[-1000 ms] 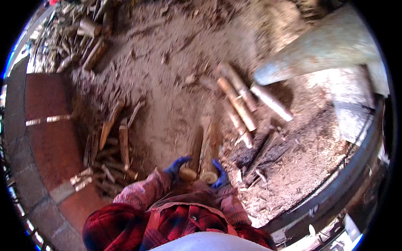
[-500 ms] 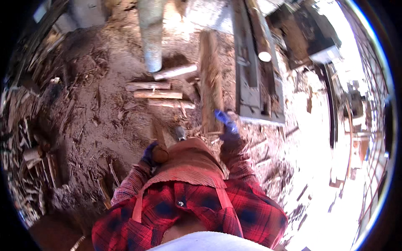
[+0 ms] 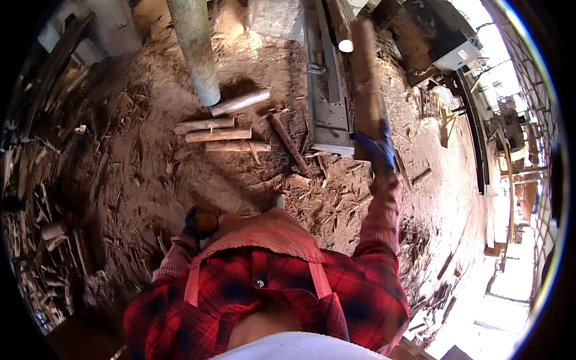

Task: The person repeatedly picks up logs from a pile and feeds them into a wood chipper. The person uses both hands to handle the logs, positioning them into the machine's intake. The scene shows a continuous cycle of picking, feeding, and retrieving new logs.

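My right hand [image 3: 378,155], in a blue glove, grips the near end of a long brown log [image 3: 366,81] on the right. The log points away from me and overlaps the right side of a grey metal machine bed [image 3: 327,90]. Low at my left side, my left hand [image 3: 191,222], in a dark blue glove, is closed on a second log, whose round end [image 3: 207,224] shows beside my apron [image 3: 258,231]. Most of that log and the left fingers are hidden.
Several short split logs [image 3: 219,135] lie on the dirt floor ahead, near a thick pale post [image 3: 198,57]. Another log [image 3: 339,27] rests along the metal bed. Bark and wood scraps [image 3: 327,210] litter the ground. A dark boxy machine [image 3: 426,36] stands far right.
My right hand has carried its log rightward, from left of the metal bed to its right side. My left hand still holds its log, slightly further left. The view has shifted too.
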The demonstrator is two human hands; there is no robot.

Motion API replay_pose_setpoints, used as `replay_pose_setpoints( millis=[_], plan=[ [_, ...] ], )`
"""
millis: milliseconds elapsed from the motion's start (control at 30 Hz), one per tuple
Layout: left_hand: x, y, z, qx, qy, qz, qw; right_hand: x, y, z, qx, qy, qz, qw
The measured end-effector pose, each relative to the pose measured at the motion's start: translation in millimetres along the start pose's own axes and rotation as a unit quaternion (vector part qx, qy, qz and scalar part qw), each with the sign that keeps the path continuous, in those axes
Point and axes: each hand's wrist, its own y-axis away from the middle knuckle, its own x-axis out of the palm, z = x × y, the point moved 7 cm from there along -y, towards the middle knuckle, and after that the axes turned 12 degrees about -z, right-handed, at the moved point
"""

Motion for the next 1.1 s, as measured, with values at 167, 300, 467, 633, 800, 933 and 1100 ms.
replay_pose_setpoints(
  millis=[167,300,467,633,800,933,1100],
  plan=[
    [80,11,20,-0.030,0.067,-0.029,0.997,25,-89,-71,-0.188,0.071,0.169,0.965],
    [205,38,35,-0.013,0.113,-0.062,0.992,9,-108,-84,0.041,0.034,0.091,0.994],
    [340,73,3,0.140,-0.037,0.191,0.971,33,-134,-78,-0.134,0.298,-0.007,0.945],
    [508,149,-36,0.345,-0.256,0.255,0.866,26,-108,-68,-0.300,0.377,-0.065,0.874],
    [653,207,-76,0.600,-0.353,0.269,0.666,33,-122,-63,-0.296,0.351,-0.086,0.884],
    [705,139,-111,0.714,-0.453,0.088,0.526,58,-133,-62,-0.304,0.364,-0.072,0.877],
    [641,-23,-100,0.562,-0.748,-0.062,0.348,94,-144,-49,-0.319,0.346,-0.062,0.880]
  ],
)
